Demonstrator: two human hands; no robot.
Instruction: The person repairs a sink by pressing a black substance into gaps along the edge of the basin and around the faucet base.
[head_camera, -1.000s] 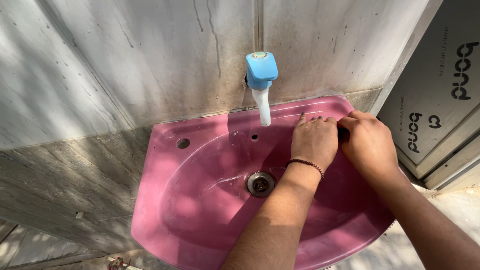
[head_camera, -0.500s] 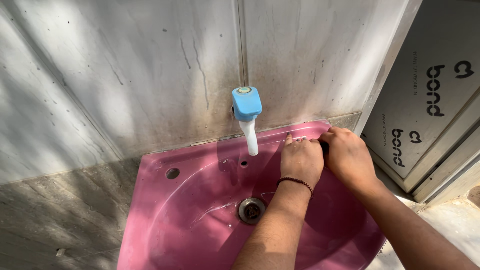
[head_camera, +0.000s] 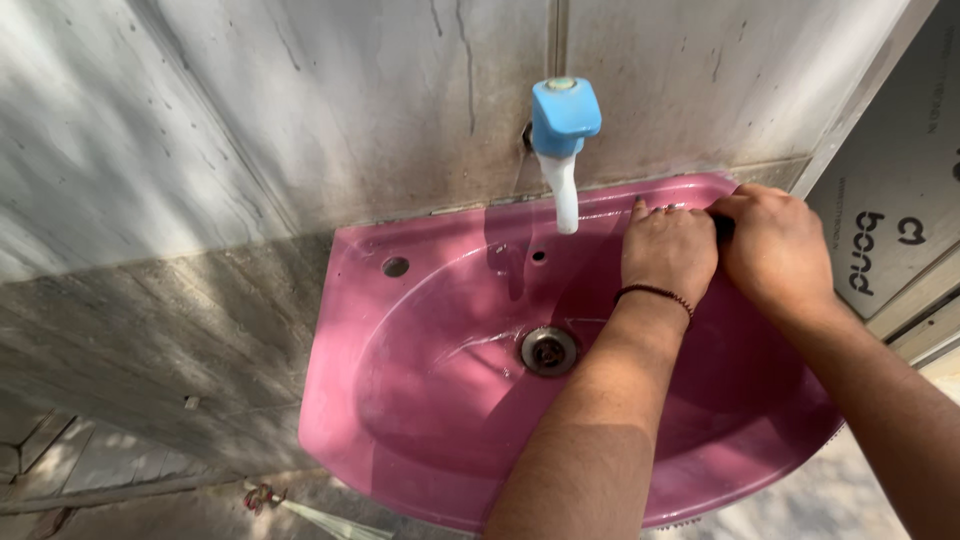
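— At the back right corner of the pink washbasin (head_camera: 420, 420), both hands stayed; only my view moved closer.
— Grip?
— Left hand (head_camera: 668, 250) lies flat, fingers together; right hand (head_camera: 775, 250) is curled on something small and dark, barely visible.
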